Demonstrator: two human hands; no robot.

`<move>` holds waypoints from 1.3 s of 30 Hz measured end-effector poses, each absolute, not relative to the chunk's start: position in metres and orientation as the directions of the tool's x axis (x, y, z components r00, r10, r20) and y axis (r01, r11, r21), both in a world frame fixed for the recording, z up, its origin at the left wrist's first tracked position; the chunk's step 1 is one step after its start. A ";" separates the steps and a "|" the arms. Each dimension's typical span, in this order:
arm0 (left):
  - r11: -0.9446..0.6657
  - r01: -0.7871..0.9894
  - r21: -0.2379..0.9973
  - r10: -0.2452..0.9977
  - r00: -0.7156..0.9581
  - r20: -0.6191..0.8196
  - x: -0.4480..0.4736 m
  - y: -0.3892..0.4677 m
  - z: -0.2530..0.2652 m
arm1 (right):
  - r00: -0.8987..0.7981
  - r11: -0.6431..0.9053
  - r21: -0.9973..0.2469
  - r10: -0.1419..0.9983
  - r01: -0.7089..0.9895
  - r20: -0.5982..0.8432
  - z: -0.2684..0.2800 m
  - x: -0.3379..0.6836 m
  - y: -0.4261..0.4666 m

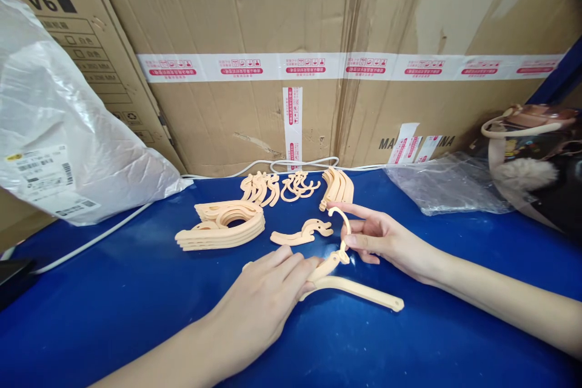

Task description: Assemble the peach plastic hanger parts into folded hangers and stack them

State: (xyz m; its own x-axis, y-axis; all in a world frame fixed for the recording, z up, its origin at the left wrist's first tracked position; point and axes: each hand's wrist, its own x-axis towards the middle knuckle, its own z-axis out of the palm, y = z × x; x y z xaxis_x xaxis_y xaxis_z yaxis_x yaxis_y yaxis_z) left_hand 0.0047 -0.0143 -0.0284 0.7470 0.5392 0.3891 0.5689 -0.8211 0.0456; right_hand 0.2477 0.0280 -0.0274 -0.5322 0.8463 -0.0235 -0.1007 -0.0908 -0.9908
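Note:
My left hand (273,285) is closed around the middle of a cream plastic folding hanger; its long arm (359,287) sticks out to the right above the table. A curved hanger hook (348,224) stands at the hanger's top joint (336,257), pinched by my right hand (386,239) between thumb and fingers. Whether the hook is seated in the joint I cannot tell. Just beyond lies a loose curved piece (300,234). Farther back are a stack of folded hangers (222,237), a cluster of short curved parts (261,188), several loose hooks (297,188) and a bundle of hanger arms (339,187).
Large cardboard boxes (245,115) stand behind the blue table (136,309). A white plastic parcel (82,133) leans at the left, with a white cable (102,230) below it. A clear plastic bag (445,185) and a dark bag with a pompom (525,174) occupy the right back.

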 end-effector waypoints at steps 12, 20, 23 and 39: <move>-0.819 0.571 0.054 0.549 0.753 0.362 0.004 -0.017 -0.032 | -0.520 -0.011 -0.999 0.854 -0.034 0.008 -0.020 0.245 0.026; -0.822 0.566 -0.058 0.513 0.781 0.356 0.003 -0.017 -0.035 | -0.530 -0.029 -1.000 0.848 -0.007 -0.021 -0.019 0.245 0.024; -0.816 0.572 -0.088 0.509 0.781 0.360 0.004 -0.016 -0.033 | -0.525 0.012 -1.000 0.851 0.020 0.000 -0.017 0.245 0.023; -0.823 0.558 -0.106 0.475 0.779 0.410 0.008 -0.019 -0.028 | -0.487 0.235 -0.961 0.863 0.147 0.136 -0.009 0.246 0.016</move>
State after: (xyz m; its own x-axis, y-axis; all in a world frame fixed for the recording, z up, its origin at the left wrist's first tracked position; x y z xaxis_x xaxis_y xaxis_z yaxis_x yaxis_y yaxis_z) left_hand 0.0076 -0.0189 -0.0277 0.7786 0.4751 0.4099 0.5580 -0.8231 -0.1059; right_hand 0.2461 0.0158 -0.0094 -0.4869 0.8627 0.1364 0.1466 0.2347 -0.9609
